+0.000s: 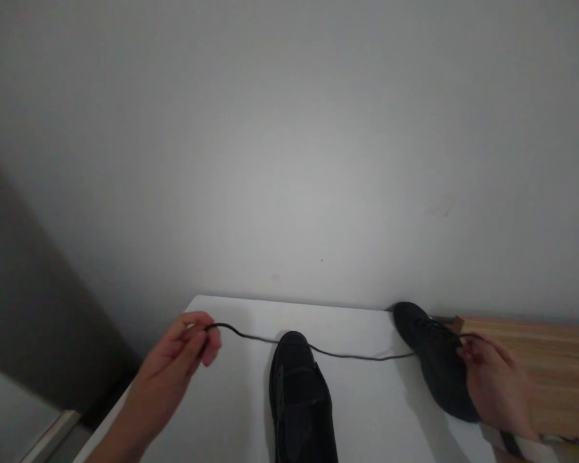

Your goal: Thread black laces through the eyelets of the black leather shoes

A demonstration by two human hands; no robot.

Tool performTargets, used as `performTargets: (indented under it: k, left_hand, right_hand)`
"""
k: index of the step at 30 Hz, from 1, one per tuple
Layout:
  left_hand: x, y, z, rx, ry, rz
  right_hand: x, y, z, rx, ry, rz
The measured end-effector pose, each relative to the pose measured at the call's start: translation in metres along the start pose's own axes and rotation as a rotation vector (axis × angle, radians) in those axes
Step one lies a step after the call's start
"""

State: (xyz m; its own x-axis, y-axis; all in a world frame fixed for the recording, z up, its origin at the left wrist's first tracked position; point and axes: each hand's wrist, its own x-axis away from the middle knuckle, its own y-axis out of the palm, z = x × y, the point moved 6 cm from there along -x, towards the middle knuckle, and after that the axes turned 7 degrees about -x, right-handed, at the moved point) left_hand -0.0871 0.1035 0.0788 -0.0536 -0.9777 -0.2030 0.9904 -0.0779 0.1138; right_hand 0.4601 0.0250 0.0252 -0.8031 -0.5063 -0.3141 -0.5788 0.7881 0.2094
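Note:
A thin black shoelace (347, 355) stretches in a loose wave between my two hands. My left hand (188, 344) pinches one end of it above the table's left side. At the right, my right hand (495, 379) grips the other end, in front of a black lace-up shoe (431, 347) that it partly covers. Below the middle of the lace lies a second black shoe (302, 405), toe toward the wall, its opening facing up; the bottom of the picture cuts off its heel.
Both shoes rest on a white tabletop (231, 399) set against a pale wall (289, 161). A wood-grained surface (554, 366) adjoins at the right. To the left, beyond the table edge, is a dark gap with a pale ledge (53, 437).

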Motion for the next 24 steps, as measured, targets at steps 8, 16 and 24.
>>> performTargets:
  k: [8,16,24]
  left_hand:
    - [0.027,0.126,0.006,-0.113,0.061,-0.494]
    - [0.034,0.162,0.028,-0.485,0.452,-0.483]
    - [0.019,0.122,-0.014,-0.584,0.283,-0.258]
  right_hand:
    - [0.078,0.08,-0.011,0.289,0.016,-0.562]
    - [0.186,0.155,-0.085,-0.091,0.115,-1.097]
    - [0.115,0.123,-0.104,-0.278,0.174,-0.364]
